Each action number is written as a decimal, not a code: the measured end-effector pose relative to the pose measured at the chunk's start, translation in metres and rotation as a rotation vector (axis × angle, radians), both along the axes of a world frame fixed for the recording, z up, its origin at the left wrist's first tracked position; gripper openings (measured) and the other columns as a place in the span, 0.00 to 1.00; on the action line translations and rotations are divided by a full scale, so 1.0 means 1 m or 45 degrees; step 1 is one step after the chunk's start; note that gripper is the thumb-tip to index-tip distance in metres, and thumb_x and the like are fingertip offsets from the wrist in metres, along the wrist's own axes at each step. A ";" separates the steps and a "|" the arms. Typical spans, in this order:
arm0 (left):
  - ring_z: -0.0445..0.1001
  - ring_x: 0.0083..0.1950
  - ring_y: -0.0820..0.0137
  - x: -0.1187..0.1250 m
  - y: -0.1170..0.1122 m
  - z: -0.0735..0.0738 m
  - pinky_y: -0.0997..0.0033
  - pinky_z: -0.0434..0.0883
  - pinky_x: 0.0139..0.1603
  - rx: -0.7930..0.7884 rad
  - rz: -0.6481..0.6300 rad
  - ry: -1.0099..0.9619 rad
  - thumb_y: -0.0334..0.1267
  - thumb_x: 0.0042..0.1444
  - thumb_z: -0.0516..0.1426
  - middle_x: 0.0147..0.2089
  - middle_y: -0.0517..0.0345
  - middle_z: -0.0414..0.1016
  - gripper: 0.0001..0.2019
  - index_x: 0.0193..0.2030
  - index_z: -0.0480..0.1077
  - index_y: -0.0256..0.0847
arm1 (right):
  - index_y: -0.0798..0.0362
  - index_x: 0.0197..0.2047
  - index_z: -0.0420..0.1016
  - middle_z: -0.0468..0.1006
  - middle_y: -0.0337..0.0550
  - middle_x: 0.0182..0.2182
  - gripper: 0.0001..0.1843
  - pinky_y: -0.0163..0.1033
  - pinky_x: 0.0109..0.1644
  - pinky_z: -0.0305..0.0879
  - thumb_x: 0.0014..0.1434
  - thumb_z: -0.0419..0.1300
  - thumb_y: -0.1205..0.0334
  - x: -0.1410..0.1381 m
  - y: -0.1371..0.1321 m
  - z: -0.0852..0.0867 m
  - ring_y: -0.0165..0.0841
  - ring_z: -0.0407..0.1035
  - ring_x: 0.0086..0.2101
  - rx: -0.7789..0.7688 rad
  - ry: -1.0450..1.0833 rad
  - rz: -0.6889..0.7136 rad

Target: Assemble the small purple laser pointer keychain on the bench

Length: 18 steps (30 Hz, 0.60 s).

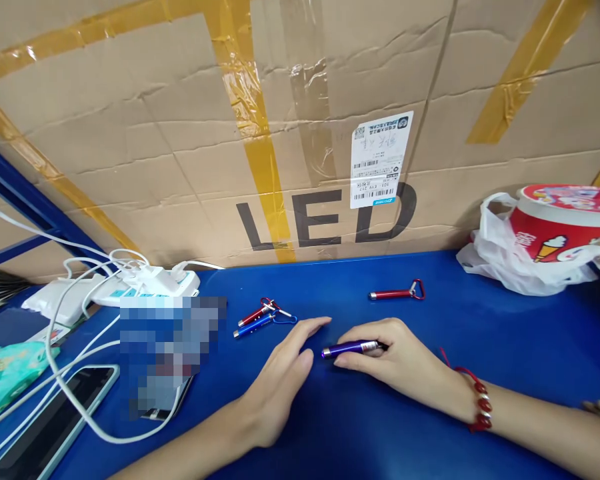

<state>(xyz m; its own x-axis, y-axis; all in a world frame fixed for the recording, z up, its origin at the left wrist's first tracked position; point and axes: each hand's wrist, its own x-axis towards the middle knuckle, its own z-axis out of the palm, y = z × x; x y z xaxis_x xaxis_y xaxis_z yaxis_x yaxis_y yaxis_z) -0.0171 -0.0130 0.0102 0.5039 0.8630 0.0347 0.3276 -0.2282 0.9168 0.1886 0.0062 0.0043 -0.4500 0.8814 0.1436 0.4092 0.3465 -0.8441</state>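
My right hand is closed around a slim purple keychain flashlight, held level just above or on the blue table. Its silver tip points left and glows violet, and a small label wraps its rear part; the back end is hidden by my fingers. My left hand is empty, its fingers stretched out and the thumb apart, a little left of that tip. Beyond my left hand, a red keychain flashlight and a blue one lie side by side, their clips touching. Another red flashlight with a carabiner clip lies farther back.
A large taped cardboard box walls off the table's back edge. At left are a power strip, looping white cables, a phone and a blurred-out patch. A red paper cup in a plastic bag stands back right.
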 end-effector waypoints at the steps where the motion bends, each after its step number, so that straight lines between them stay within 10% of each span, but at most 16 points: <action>1: 0.53 0.66 0.63 0.001 -0.001 0.001 0.61 0.50 0.67 0.037 -0.019 0.038 0.54 0.63 0.39 0.65 0.59 0.57 0.26 0.63 0.57 0.45 | 0.47 0.35 0.80 0.79 0.33 0.29 0.12 0.30 0.30 0.60 0.54 0.62 0.49 0.000 0.000 0.000 0.28 0.70 0.27 0.005 -0.017 -0.003; 18: 0.56 0.64 0.62 0.002 -0.001 0.002 0.60 0.53 0.66 0.098 -0.046 0.093 0.51 0.65 0.38 0.64 0.53 0.59 0.26 0.63 0.56 0.40 | 0.47 0.38 0.80 0.80 0.37 0.35 0.12 0.32 0.35 0.67 0.57 0.60 0.50 0.002 0.000 -0.002 0.33 0.74 0.33 0.144 0.060 -0.005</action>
<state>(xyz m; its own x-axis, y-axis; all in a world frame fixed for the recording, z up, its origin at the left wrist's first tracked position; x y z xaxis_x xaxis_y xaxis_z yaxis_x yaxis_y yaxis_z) -0.0154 -0.0137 0.0123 0.5384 0.8404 0.0626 0.3831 -0.3102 0.8701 0.1905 0.0059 0.0021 -0.4368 0.8601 0.2635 0.3714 0.4392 -0.8180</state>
